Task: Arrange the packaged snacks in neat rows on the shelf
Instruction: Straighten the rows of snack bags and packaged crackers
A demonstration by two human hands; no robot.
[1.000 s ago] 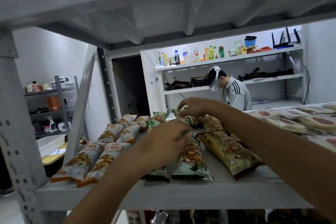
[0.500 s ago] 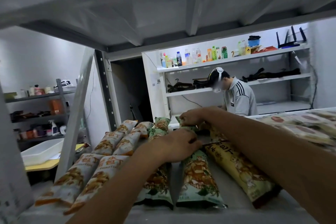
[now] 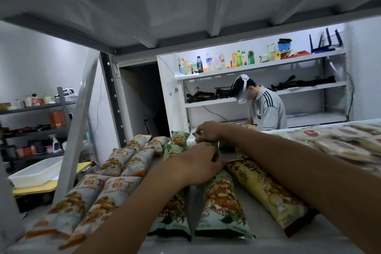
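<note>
Head: left hand [image 3: 198, 164], right hand [image 3: 208, 131] pinch green packet [image 3: 212, 143] by ends.

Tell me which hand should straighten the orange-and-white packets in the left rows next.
Left. The left hand lies on the green packets, right beside the orange-and-white packets. The right hand pinches the rear green packet and would probably have to cross the left arm.

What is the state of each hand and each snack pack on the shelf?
right hand: pinches far end of the back green pack.
left hand: lies on that pack, grip hidden.
front green packs: flat, side by side.
orange packs: flat, two columns.
yellow pack: flat, right of the green ones.
</note>
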